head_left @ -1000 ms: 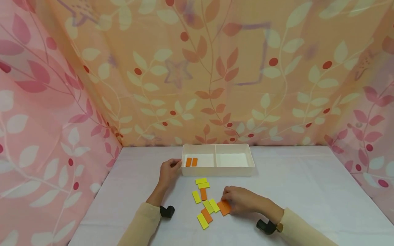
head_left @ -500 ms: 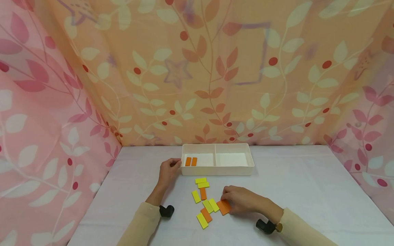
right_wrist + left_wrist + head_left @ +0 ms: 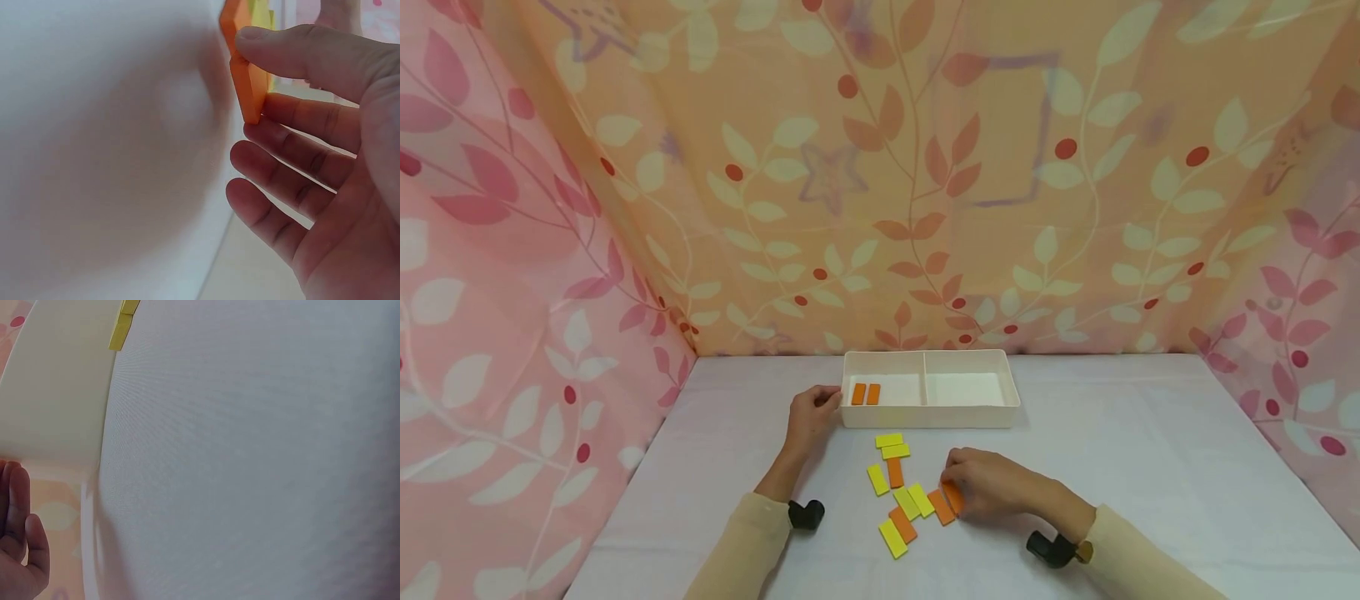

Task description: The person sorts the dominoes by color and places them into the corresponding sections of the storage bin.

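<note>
My right hand (image 3: pixel 991 485) pinches an orange tile (image 3: pixel 953 498) between thumb and fingers. The right wrist view shows the held tile (image 3: pixel 249 94) tilted, with the thumb over one face and fingertips behind it. Another orange tile (image 3: pixel 941 507) lies just left of it. My left hand (image 3: pixel 811 417) touches the left end of a white two-compartment box (image 3: pixel 929 417). In the left wrist view, the fingers (image 3: pixel 19 490) reach the box wall (image 3: pixel 56 387), and the thumb stands apart from it. Two orange tiles (image 3: pixel 866 394) lie in the box's left compartment.
Several yellow tiles (image 3: pixel 907 502) lie loosely scattered in front of the box, some touching or overlapping. Among them are an orange tile (image 3: pixel 896 472) and another orange tile (image 3: pixel 903 525). Patterned cloth (image 3: pixel 760 208) hangs behind and beside the white-covered table (image 3: pixel 1112 442).
My right hand has lifted slightly, tilting its orange tile up and apart from the neighbouring orange one. My left hand stays at the box's end.
</note>
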Action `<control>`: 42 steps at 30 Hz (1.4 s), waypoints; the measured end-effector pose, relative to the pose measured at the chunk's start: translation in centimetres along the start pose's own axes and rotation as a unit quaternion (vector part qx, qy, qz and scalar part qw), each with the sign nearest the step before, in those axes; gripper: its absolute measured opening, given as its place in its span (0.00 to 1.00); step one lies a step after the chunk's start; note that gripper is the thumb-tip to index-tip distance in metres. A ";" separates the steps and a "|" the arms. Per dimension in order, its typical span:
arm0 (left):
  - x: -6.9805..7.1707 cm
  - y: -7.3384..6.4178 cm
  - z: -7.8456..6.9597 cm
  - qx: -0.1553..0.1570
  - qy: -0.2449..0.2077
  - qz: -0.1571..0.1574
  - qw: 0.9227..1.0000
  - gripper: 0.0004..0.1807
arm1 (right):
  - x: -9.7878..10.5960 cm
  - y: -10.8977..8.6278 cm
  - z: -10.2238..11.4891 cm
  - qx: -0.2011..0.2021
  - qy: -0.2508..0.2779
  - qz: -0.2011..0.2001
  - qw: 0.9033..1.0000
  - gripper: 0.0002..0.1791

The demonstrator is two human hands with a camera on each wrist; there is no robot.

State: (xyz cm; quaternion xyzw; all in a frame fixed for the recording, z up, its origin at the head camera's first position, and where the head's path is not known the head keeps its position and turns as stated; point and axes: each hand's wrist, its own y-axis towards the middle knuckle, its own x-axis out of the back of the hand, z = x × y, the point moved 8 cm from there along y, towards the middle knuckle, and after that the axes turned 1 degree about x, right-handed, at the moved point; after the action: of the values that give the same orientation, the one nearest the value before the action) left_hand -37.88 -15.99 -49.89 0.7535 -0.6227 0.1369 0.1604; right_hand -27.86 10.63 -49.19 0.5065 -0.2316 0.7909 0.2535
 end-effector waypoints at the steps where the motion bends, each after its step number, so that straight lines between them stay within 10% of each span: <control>1: 0.0 0.0 0.0 -0.002 0.000 -0.001 1.000 0.13 | 0.2 0.0 0.0 -0.001 0.001 -0.001 1.000 0.19; 42: 0.0 -0.2 -0.3 -0.008 -0.007 -0.004 1.000 0.13 | 10.9 1.3 0.3 -0.015 -0.006 -0.103 0.995 0.22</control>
State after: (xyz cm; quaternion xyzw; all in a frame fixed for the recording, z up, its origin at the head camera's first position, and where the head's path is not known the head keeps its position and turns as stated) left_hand -37.66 -15.83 -49.63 0.7555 -0.6221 0.1258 0.1623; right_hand -32.47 11.26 -39.20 0.5287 -0.1913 0.7540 0.3395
